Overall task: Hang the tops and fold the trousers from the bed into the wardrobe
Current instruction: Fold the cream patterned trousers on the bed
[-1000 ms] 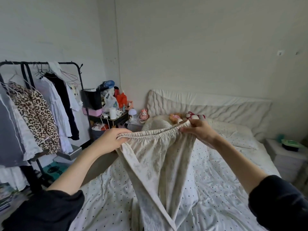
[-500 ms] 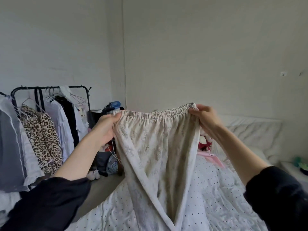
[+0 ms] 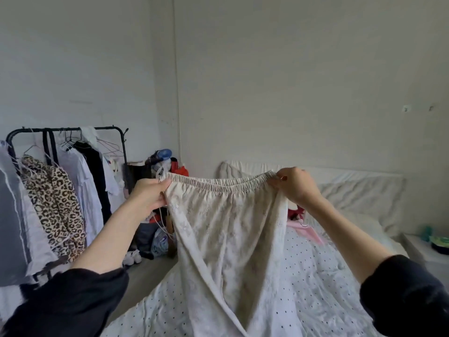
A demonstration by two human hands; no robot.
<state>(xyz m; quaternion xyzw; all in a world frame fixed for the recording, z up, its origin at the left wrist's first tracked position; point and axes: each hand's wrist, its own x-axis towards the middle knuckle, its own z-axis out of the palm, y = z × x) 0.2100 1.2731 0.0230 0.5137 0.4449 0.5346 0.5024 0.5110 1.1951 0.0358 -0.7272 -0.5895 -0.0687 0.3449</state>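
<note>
A person in black sleeves holds a pair of cream trousers [image 3: 226, 229] up by the elastic waistband above a bed [image 3: 323, 283]; the left hand [image 3: 149, 197] grips the waistband's left end, fingers curled round the gathered fabric, while the right hand [image 3: 295, 184] pinches the right end between thumb and bent fingers; the waistband sags slightly between the two hands, and the legs hang straight down in front of the camera, their lower ends running out of the bottom of the picture. Beneath the trousers lies a white bedcover dotted with small dark spots; a quilted white headboard [image 3: 359, 188] stands against the far wall, and a pink item [image 3: 305, 228] with something red just behind it lies on the bed beside the right forearm. To the left, a black clothes rack [image 3: 65, 129] carries hanging garments, among them a leopard-print top [image 3: 54, 205], a white shirt [image 3: 82, 188] and a black garment [image 3: 96, 176]; several bare wire hangers hang near its right end. Between the rack and the bed a cluttered corner holds bags and small objects too jumbled to tell apart; a white bedside unit [image 3: 422, 249] at the right edge bears a dark dish with something green on it.
</note>
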